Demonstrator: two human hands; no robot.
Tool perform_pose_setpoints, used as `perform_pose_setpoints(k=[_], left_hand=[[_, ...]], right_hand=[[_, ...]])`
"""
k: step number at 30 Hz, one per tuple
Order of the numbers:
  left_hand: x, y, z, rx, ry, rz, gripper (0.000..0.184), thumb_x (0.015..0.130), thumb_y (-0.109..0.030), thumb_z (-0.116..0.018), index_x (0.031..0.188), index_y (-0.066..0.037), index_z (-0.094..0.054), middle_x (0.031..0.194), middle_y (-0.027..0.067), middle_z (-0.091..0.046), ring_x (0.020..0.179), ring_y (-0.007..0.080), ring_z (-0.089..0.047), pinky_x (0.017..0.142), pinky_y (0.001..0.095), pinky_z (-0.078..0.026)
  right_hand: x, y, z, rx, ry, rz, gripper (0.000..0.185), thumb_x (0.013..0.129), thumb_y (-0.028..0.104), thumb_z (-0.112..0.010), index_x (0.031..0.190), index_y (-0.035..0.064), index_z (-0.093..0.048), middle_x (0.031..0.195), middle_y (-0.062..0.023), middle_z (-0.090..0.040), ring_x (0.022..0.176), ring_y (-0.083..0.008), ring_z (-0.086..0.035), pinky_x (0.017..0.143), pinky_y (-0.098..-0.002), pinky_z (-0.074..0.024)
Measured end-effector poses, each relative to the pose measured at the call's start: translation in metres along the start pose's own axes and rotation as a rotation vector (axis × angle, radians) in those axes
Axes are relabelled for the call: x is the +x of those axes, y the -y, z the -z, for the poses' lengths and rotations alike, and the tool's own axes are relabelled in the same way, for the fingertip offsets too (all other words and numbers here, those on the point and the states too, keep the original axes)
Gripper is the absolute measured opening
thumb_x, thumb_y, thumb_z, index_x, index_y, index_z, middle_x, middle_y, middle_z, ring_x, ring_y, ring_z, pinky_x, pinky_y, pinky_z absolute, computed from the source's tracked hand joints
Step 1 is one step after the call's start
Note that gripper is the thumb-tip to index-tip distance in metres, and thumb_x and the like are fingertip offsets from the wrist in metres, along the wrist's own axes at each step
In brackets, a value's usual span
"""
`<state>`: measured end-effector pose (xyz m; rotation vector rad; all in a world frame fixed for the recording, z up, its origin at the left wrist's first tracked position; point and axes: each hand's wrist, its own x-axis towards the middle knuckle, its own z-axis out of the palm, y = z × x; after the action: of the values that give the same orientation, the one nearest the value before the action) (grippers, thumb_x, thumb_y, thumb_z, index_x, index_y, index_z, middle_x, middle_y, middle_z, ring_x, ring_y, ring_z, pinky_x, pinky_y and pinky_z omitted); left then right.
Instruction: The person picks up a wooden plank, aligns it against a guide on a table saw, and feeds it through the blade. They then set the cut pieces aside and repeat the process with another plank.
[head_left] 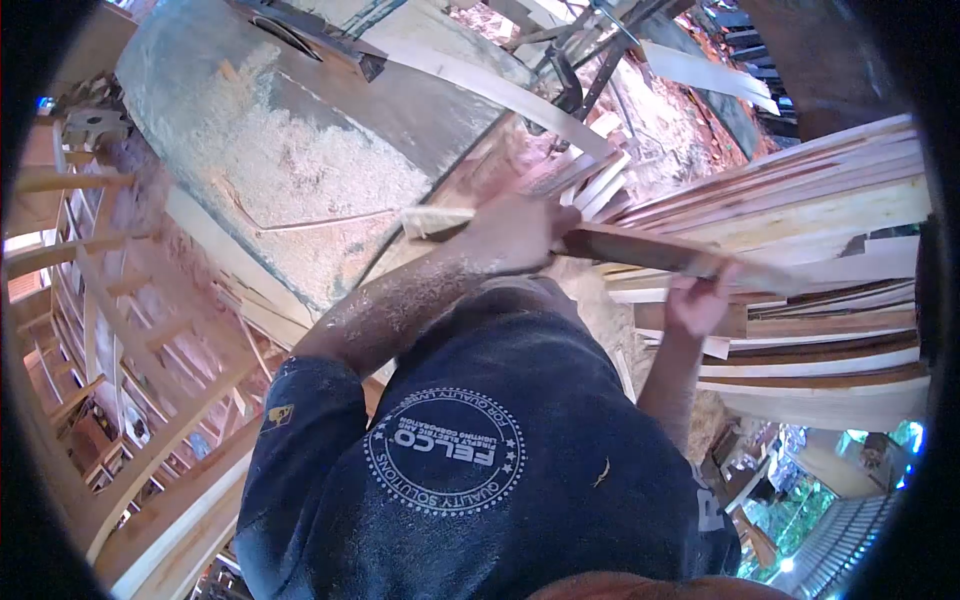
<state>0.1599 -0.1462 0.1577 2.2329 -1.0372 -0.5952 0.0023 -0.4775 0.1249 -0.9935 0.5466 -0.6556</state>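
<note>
So, tan sawdust litters the flat grey table, pale wooden boards stacked nearby; left hand and right hand clutch a brown wooden strip.

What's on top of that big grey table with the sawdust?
Pale sawdust covers much of the grey table, with a thin reddish strip on it. What looks like a saw blade shows toward the far end. Whatever lies beneath the sawdust is hidden.

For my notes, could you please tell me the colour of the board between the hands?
The board is brown there, best seen in the head view.
</note>
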Motion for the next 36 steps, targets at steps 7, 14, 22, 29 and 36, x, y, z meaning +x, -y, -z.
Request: perform_pose_setpoints(k=[7, 14, 22, 29, 36], left_hand=[[-0.007, 0.132, 0.029, 0.372, -0.386, -0.236, 0.030, 0.077, -0.024, -0.077, 0.105, -0.018, -0.069, 0.103, 0.0020, -0.071, 0.096, 0.0262, -0.070, 0.084, 0.0423, -0.051], [-0.013, 0.188, 0.028, 0.416, -0.740, 0.108, 0.034, 0.077, -0.015, -0.075, 0.110, -0.020, -0.068, 0.122, 0.0020, -0.064, 0.118, 0.0276, -0.061, 0.105, 0.0496, -0.038], [-0.014, 0.193, -0.029, -0.830, -1.124, 0.555, 0.040, 0.091, -0.009, -0.068, 0.130, -0.003, -0.063, 0.117, 0.0174, -0.069, 0.106, 0.0285, -0.068, 0.093, 0.0373, -0.052], [-0.003, 0.220, -0.030, -1.260, -1.191, 0.463, 0.029, 0.103, -0.005, -0.057, 0.130, 0.002, -0.065, 0.103, 0.0035, -0.071, 0.092, 0.0100, -0.063, 0.082, 0.0256, -0.051], [0.016, 0.256, -0.008, -0.791, -1.205, 0.444, 0.045, 0.102, -0.012, -0.059, 0.146, -0.002, -0.056, 0.129, 0.0150, -0.071, 0.119, 0.0194, -0.065, 0.100, 0.0297, -0.048]], right_hand=[[0.003, 0.032, 0.056, -0.065, -0.499, -0.072, 0.040, 0.097, 0.045, -0.069, 0.099, 0.0057, -0.060, 0.091, -0.0085, -0.062, 0.089, -0.0244, -0.066, 0.082, -0.0438, -0.0603], [-0.055, -0.071, 0.085, -0.177, -0.178, -0.380, 0.022, 0.101, 0.020, -0.068, 0.113, 0.0029, -0.062, 0.106, -0.0074, -0.061, 0.098, -0.0235, -0.062, 0.091, -0.0407, -0.0573], [-0.080, -0.076, 0.076, -0.766, 0.190, -0.447, 0.049, 0.090, 0.021, -0.081, 0.128, -0.0046, -0.063, 0.109, -0.0093, -0.068, 0.104, -0.0219, -0.067, 0.092, -0.0337, -0.0549], [-0.067, -0.059, 0.001, -1.392, 0.835, -0.150, 0.062, 0.083, 0.036, -0.083, 0.130, -0.0015, -0.066, 0.114, -0.0193, -0.070, 0.105, -0.0312, -0.068, 0.092, -0.0426, -0.0540], [-0.052, -0.079, -0.031, -1.325, 0.975, -0.197, 0.049, 0.103, 0.037, -0.054, 0.138, 0.0032, -0.061, 0.113, -0.0264, -0.068, 0.106, -0.0412, -0.066, 0.095, -0.0456, -0.0511]])
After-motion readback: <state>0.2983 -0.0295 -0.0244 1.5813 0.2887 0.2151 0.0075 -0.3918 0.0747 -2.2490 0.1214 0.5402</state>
